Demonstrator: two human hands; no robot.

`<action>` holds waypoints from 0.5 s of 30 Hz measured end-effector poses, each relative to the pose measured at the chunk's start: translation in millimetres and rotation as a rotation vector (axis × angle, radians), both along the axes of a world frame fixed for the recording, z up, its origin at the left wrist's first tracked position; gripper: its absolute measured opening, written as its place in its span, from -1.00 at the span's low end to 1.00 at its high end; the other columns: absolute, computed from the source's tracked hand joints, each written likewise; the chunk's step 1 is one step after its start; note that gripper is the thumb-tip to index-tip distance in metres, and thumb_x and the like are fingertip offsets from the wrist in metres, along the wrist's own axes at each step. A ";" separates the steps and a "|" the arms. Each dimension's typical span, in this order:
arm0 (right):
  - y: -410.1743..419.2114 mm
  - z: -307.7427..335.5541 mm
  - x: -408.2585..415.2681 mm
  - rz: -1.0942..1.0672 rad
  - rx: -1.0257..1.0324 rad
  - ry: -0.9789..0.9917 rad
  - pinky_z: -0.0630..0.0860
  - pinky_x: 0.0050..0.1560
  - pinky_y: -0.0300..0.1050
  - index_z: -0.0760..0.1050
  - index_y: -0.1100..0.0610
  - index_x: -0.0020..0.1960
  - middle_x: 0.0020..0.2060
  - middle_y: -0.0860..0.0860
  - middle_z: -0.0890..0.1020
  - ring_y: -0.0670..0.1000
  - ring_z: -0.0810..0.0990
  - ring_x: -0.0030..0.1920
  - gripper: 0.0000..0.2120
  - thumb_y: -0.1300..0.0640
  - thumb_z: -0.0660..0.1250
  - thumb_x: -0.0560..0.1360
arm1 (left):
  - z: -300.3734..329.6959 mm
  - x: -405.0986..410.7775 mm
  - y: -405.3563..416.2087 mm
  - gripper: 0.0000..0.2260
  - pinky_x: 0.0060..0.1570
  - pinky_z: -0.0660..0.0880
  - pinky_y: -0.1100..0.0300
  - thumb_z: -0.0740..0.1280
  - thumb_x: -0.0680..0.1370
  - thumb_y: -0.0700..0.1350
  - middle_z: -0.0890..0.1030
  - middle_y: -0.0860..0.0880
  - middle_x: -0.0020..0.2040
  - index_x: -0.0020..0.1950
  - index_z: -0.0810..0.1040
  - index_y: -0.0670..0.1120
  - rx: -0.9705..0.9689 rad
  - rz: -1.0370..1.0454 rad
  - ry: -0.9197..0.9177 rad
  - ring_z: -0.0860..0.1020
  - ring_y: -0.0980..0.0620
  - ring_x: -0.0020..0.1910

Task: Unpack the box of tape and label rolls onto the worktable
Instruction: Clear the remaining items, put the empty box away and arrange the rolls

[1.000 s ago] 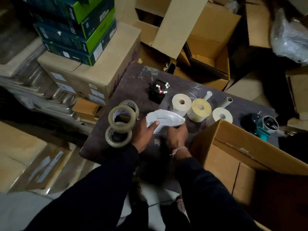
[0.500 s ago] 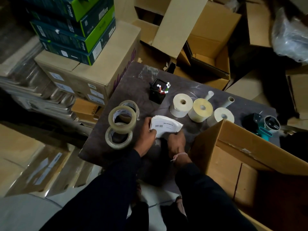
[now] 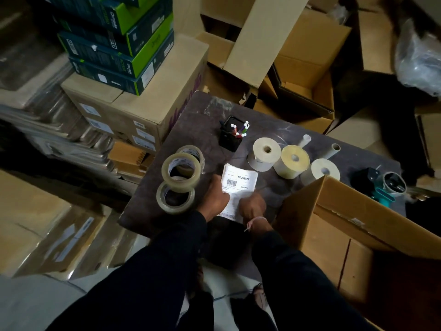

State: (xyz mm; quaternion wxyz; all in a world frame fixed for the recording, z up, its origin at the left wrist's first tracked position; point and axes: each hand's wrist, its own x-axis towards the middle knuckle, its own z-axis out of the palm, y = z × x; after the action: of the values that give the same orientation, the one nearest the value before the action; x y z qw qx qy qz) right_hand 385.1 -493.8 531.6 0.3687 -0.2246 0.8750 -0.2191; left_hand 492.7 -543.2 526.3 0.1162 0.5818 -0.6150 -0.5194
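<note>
Best to lower the white stack of printed shipping labels point(image 3: 238, 187), apparently pinched by left hand point(image 3: 214, 199) and right hand point(image 3: 253, 206), flat onto the dark worktable point(image 3: 202, 120) near its front edge, beside the clear tape rolls point(image 3: 179, 177).

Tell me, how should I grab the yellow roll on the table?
Probably from above, fingers around its round outer wall. The yellow label roll stands on its flat end, core hole up. White rolls stand on both sides, one and another, so the near and far walls look freest.
</note>
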 end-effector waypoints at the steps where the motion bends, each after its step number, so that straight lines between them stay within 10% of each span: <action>1: -1.1 0.3 0.1 0.014 0.041 0.005 0.45 0.02 -0.14 0.45 0.28 0.35 0.29 0.22 0.55 0.19 0.55 0.27 -0.65 0.24 0.28 0.58 | -1.3 1.0 -2.3 -0.71 -0.03 0.39 0.23 0.26 0.49 -0.39 0.59 -0.14 0.12 0.21 0.45 -0.25 -0.019 -0.008 -0.045 0.53 -0.02 0.06; 7: -5.0 -10.0 1.2 -0.008 0.038 -0.043 0.44 0.00 -0.11 0.58 0.26 -0.03 -0.12 0.10 0.60 0.11 0.57 0.04 -0.88 0.30 0.40 0.44 | -7.2 5.0 -8.4 -0.84 -0.08 0.61 -0.01 0.35 0.42 -0.30 0.69 -0.21 -0.02 -0.03 0.62 -0.19 -0.329 -0.147 -0.408 0.68 -0.23 0.00; 15: 0.5 -11.6 17.9 -0.063 0.017 0.007 0.54 0.24 0.00 0.57 0.19 0.26 0.19 0.14 0.64 0.15 0.62 0.19 -0.55 0.08 0.45 0.40 | -6.1 5.6 -7.3 -0.61 0.12 0.56 -0.02 0.32 0.45 -0.29 0.64 -0.22 0.16 0.28 0.53 -0.15 -0.339 -0.140 -0.331 0.61 -0.24 0.18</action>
State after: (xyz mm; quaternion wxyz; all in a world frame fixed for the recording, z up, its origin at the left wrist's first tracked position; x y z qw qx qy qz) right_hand 403.0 -493.3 520.0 0.3603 -0.1948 0.8847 -0.2224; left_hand 498.3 -550.4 520.2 0.0737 0.5872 -0.7428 -0.3131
